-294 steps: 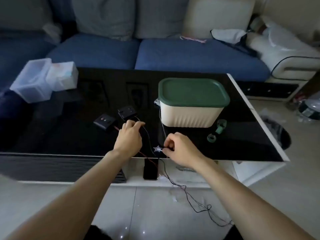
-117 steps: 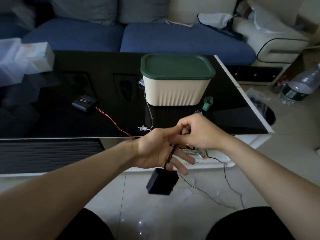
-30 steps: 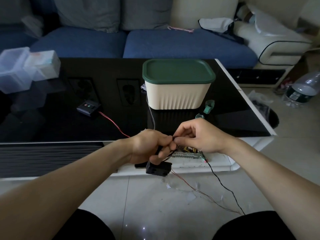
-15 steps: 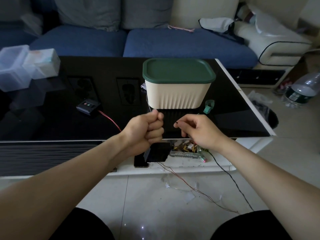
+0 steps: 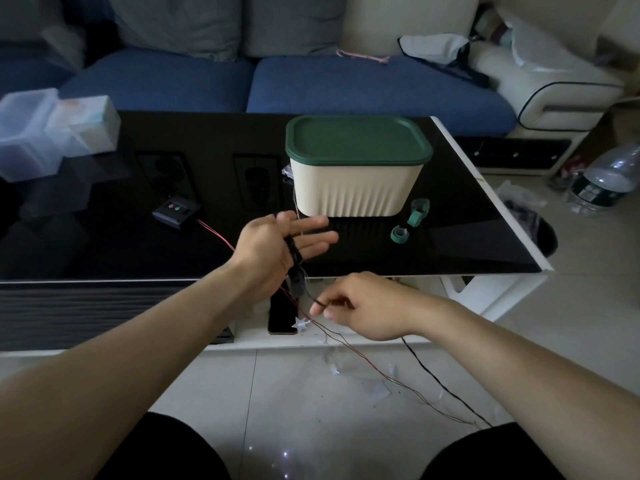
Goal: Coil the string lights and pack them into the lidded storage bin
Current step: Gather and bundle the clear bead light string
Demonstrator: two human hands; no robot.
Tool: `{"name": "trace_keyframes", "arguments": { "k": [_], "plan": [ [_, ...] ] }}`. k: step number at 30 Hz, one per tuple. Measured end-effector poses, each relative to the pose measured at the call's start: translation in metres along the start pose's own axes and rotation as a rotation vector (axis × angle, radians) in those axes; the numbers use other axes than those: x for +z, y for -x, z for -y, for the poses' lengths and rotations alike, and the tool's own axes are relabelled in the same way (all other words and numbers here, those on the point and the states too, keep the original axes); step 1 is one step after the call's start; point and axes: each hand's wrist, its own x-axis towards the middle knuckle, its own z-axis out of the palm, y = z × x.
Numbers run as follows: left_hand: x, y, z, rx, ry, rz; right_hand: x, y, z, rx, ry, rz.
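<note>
My left hand (image 5: 277,242) is raised over the black table's front edge, fingers straight, with dark wire (image 5: 292,251) looped around the palm. Below it my right hand (image 5: 360,308) pinches the black wire between thumb and forefinger. Thin red and black wires (image 5: 367,362) trail from there down to the floor, and a small white star light (image 5: 300,323) hangs on them. The cream storage bin (image 5: 356,188) with its green lid (image 5: 356,140) closed stands on the table behind my left hand.
A small black controller box (image 5: 176,210) with a red wire lies on the black table (image 5: 104,237). Green tape pieces (image 5: 412,220) sit right of the bin. Clear plastic boxes (image 5: 52,129) stand at the far left. A bottle (image 5: 602,181) and a blue sofa (image 5: 346,84) lie beyond.
My left hand has opened from a fist to straight fingers with the wire around it. My right hand has dropped below the table edge, drawing the wire down.
</note>
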Motion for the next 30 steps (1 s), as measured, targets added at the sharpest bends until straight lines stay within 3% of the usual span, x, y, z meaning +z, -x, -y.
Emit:
{"name": "trace_keyframes", "arguments": {
  "k": [4,7,12,20,24,30],
  "plan": [
    [-0.001,0.005,0.006,-0.116,-0.244,0.169,-0.002,0.001,0.005,-0.157,-0.004,-0.098],
    [-0.008,0.003,0.016,-0.164,-0.422,0.254,-0.007,0.001,0.002,-0.285,-0.051,-0.292],
    [0.001,0.013,0.011,-0.365,-0.452,0.409,-0.014,0.0,-0.005,-0.3,-0.151,-0.584],
    [-0.002,0.014,0.001,-0.425,-0.632,0.679,-0.031,-0.001,-0.023,-0.133,-0.065,-0.577],
    [0.0,0.016,0.001,-0.438,-0.673,0.629,-0.032,-0.003,-0.025,-0.179,-0.107,-0.602],
    [0.005,0.016,-0.002,-0.4,-0.375,0.452,-0.035,-0.001,-0.027,-0.225,-0.051,-0.565]
  ]
}}
